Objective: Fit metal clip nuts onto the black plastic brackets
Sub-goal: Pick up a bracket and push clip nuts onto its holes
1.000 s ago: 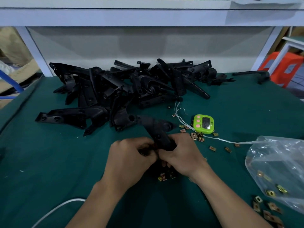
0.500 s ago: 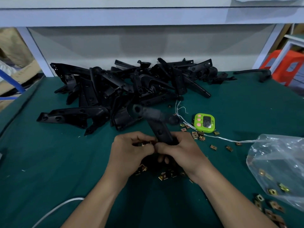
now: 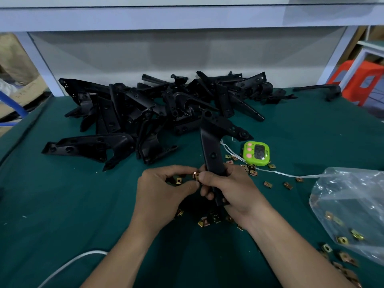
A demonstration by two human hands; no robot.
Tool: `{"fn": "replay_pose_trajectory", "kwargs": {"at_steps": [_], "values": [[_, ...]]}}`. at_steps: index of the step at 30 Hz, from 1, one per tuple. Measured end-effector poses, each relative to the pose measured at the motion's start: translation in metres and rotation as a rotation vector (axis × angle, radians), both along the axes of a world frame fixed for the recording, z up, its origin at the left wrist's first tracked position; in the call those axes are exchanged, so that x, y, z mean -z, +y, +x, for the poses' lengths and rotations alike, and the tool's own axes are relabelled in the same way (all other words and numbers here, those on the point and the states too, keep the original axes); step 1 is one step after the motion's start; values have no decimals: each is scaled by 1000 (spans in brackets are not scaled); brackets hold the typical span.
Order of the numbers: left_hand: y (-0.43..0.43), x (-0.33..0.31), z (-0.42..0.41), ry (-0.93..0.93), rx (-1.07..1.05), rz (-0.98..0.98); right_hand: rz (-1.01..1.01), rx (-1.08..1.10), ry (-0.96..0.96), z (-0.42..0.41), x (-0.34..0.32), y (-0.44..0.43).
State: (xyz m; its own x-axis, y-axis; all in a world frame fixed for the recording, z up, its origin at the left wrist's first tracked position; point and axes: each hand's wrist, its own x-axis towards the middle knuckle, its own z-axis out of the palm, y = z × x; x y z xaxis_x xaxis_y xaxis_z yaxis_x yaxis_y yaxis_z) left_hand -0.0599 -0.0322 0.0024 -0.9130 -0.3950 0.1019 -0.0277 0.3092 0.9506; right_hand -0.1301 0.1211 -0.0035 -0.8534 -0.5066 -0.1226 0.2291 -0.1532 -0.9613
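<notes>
My right hand (image 3: 232, 188) grips a black plastic bracket (image 3: 212, 146), held nearly upright with its forked end pointing away from me. My left hand (image 3: 164, 192) pinches a brass-coloured clip nut (image 3: 195, 176) against the bracket's left edge, at my right thumb. A second clip nut (image 3: 178, 180) shows inside the left palm. Loose clip nuts (image 3: 207, 221) lie on the green mat below both hands.
A big pile of black brackets (image 3: 145, 113) fills the back of the green mat (image 3: 62, 204). A green timer (image 3: 256, 153) with a white cord sits to the right. A clear plastic bag (image 3: 351, 206) with clip nuts lies at the right edge. A white cable (image 3: 68, 265) runs at bottom left.
The bracket has been lifted and swung from lying leftward on the mat to standing almost upright. Both hands rose slightly, and a clip nut now shows at the bracket's edge.
</notes>
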Motion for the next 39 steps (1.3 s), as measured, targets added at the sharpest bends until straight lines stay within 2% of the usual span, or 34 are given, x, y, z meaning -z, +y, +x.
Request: {"fn": "replay_pose_trajectory", "kwargs": {"at_steps": [2, 4, 8, 10, 12, 14, 17, 21, 26, 28, 31, 33, 35, 37, 39], "values": [[0, 0, 0, 4, -14, -11, 12, -13, 2, -1, 0, 0], [0, 0, -1, -10, -57, -64, 102, 5, 81, -2, -3, 3], [-9, 3, -2, -76, -227, -212, 666, 208, 575, -10, -2, 16], [-14, 6, -4, -147, -261, -290, 763, 331, 666, -14, -2, 20], [-17, 10, -5, -203, -255, -356, 814, 367, 705, -18, -1, 23], [-16, 11, -5, -197, -231, -411, 853, 295, 681, -20, -1, 24], [-13, 16, -3, -148, -207, -537, 900, 171, 673, -18, -3, 25], [-7, 17, -1, -42, -185, -654, 999, 140, 697, -19, -7, 26], [-10, 18, -3, -28, -118, -577, 1118, 158, 693, -19, -6, 29], [-11, 18, -3, -56, -115, -531, 1065, 170, 664, -20, -7, 32], [-9, 18, -3, -73, -130, -508, 825, 266, 527, -23, -8, 34], [-5, 15, -1, -23, -119, -502, 510, 306, 298, -21, -12, 32], [1, 11, 3, 51, -90, -475, 197, 254, 62, -16, -15, 25], [9, 6, 7, 109, -31, -424, 107, 191, -13, -10, -14, 17], [16, 2, 10, 128, 13, -377, 109, 164, 17, -7, -11, 13]]}}
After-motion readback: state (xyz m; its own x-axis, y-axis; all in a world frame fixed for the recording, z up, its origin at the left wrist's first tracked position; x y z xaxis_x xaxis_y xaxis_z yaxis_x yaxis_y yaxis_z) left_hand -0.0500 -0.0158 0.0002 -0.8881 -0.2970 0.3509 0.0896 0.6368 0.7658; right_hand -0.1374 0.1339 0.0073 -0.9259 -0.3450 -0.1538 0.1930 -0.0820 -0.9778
